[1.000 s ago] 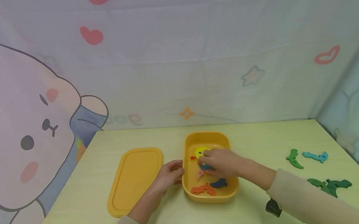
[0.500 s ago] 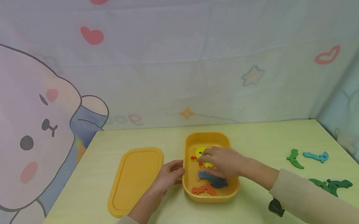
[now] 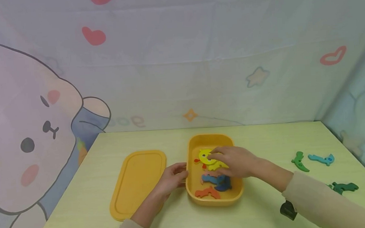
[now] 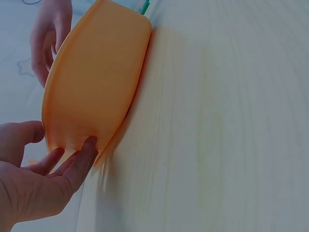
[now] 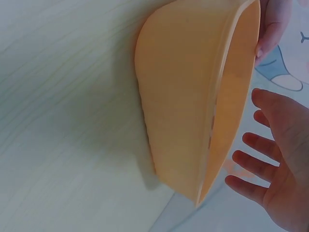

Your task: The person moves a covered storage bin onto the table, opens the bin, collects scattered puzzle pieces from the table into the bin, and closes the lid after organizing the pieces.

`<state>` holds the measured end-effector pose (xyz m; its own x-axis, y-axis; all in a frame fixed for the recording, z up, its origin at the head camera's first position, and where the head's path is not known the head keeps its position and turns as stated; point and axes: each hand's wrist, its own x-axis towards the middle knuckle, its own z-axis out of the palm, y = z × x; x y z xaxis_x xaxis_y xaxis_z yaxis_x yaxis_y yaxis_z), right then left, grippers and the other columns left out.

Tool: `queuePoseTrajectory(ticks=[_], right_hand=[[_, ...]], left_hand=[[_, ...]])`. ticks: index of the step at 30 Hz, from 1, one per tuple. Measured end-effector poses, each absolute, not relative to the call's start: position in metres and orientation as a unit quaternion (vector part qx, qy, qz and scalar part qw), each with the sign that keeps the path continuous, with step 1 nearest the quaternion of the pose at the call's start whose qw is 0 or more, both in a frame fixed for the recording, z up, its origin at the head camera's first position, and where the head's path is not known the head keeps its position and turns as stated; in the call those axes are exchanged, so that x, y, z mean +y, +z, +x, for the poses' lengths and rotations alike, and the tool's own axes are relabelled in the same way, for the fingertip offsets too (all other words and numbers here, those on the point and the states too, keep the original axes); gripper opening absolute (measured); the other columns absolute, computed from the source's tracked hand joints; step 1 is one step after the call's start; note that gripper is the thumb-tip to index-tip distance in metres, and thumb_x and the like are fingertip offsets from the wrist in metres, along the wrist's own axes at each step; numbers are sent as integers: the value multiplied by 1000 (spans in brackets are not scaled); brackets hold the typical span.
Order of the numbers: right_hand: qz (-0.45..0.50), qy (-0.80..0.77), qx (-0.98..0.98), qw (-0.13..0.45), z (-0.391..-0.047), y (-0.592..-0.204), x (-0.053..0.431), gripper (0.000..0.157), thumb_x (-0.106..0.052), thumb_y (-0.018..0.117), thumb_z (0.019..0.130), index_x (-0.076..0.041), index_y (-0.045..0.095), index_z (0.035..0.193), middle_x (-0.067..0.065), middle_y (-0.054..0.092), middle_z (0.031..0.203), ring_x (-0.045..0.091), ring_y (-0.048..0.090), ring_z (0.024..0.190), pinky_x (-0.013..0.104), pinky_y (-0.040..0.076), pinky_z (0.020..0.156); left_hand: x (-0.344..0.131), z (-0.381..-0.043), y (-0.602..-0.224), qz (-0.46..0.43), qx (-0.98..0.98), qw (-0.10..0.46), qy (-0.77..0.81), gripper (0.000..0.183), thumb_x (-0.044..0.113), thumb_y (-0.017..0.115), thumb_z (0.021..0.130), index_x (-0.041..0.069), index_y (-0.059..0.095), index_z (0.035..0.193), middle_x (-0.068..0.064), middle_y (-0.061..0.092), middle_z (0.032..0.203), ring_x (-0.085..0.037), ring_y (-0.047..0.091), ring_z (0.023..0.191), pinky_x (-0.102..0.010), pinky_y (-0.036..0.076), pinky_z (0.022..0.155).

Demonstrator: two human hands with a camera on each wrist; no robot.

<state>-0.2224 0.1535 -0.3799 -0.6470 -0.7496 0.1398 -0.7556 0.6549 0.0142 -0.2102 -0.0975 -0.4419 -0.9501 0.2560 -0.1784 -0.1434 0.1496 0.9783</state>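
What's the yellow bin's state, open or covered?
Open. The yellow bin shows its inside in the head view, with an orange piece visible, and the flat lid lies beside it on the table.

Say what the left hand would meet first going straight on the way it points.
The yellow tub: the left hand seems to be touching it from outside with its fingertips.

pale table | cloth backdrop | bear print, left | star print, right
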Motion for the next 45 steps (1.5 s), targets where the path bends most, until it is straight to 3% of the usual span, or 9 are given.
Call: queuePoseTrajectory(ticks=[7, 18, 28, 37, 45], right_hand=[[394, 20, -916, 74, -227, -378, 168, 46, -33, 65, 83, -15, 57, 124, 7, 57, 121, 26, 56, 106, 41, 51, 85], [364, 29, -924, 114, -232, -370, 203, 39, -29, 68, 82, -15, 60, 117, 3, 59, 108, 21, 57, 90, 33, 53, 72], [331, 41, -933, 135, -239, -367, 244, 39, -25, 67, 82, -11, 59, 118, 8, 59, 109, 26, 59, 91, 39, 53, 70], [291, 50, -949, 113, -236, -363, 268, 40, -23, 67, 83, -10, 58, 120, 11, 58, 113, 30, 59, 93, 38, 52, 62], [262, 55, -959, 97, -235, -371, 289, 42, -24, 65, 84, -9, 57, 122, 16, 57, 117, 37, 56, 101, 48, 51, 72]], left_hand=[[-98, -211, -441, 28, 747, 155, 646, 45, 14, 53, 91, -1, 44, 132, -20, 53, 125, -24, 60, 100, -35, 55, 78], [-98, -210, -442, 36, 743, 154, 651, 44, 14, 52, 91, -2, 44, 132, -21, 53, 123, -27, 60, 100, -35, 55, 78], [-97, -208, -437, 33, 746, 153, 647, 45, 13, 52, 91, -2, 43, 133, -22, 52, 125, -29, 59, 103, -36, 55, 78], [-98, -207, -438, 33, 748, 156, 645, 45, 14, 52, 91, -2, 43, 133, -22, 52, 126, -28, 59, 103, -35, 55, 78], [-97, -206, -437, 34, 746, 154, 646, 46, 14, 52, 91, -3, 43, 133, -22, 51, 126, -29, 59, 103, -35, 55, 78]])
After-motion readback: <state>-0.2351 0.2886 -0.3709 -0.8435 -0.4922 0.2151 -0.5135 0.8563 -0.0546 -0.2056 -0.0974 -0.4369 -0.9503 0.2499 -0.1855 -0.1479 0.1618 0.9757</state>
